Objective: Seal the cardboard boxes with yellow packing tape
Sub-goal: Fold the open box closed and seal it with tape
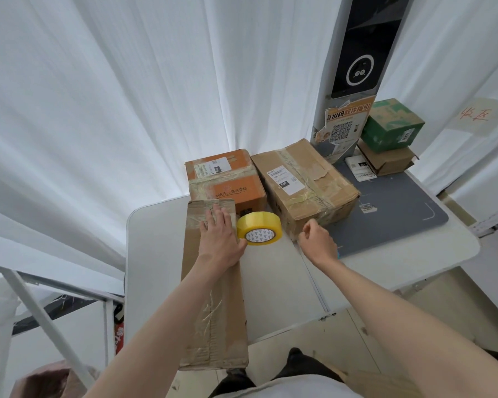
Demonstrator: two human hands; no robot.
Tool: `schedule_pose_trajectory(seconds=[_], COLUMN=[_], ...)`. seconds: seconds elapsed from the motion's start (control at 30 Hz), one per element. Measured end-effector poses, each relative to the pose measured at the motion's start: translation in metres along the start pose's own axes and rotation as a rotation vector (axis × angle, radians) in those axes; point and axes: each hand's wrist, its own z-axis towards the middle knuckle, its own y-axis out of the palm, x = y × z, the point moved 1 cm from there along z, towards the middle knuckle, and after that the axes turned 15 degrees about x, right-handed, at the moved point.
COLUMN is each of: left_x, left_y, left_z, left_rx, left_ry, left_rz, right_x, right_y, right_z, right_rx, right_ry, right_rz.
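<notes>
My left hand (219, 237) lies flat, fingers straight and spread, pressing on the far end of a long, narrow cardboard box (213, 285) that runs from the near table edge toward 12 o'clock. My thumb side sits just beside the roll of yellow packing tape (258, 228), which stands on its edge at 3 o'clock from that hand; I cannot tell whether they touch. My right hand (318, 239) hovers at 3 o'clock from the roll, fingers curled in loosely and holding nothing, close to the near corner of a large brown box (305, 183).

That brown box carries a white shipping label and old, wrinkled tape. At its 9 o'clock stands an orange box (226, 182), also labelled and taped, touching the far end of the long box. All of these rest on a white folding table (156, 254). A dark grey mat (391, 208) covers the table's right side. At 1 o'clock, a green box (393, 124) is stacked on a small brown box (388, 160), beside a grey kiosk post (354, 53) bearing a QR-code poster (344, 124). White curtains (127, 96) hang behind everything.
</notes>
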Motion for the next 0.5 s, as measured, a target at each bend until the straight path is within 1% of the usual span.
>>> schedule_pose_trajectory(seconds=[0.07,0.13,0.33,0.5], left_x=[0.003,0.006,0.010,0.010], left_y=[-0.001,-0.001,0.004,0.008], left_z=[0.003,0.004,0.002,0.001], left_rx=[0.001,0.003,0.032,0.058], left_ry=[-0.013,-0.020,-0.037,-0.067], left_rz=[0.008,0.022,0.033,0.000], right_x=[0.025,0.047,0.097,0.113], right_y=[0.000,0.001,0.006,0.023], right_z=[0.006,0.012,0.035,0.052], right_rx=[-0.119,-0.214,-0.367,-0.435], right_ry=[0.067,0.106,0.149,0.134], right_rz=[-0.112,-0.168,-0.246,-0.247])
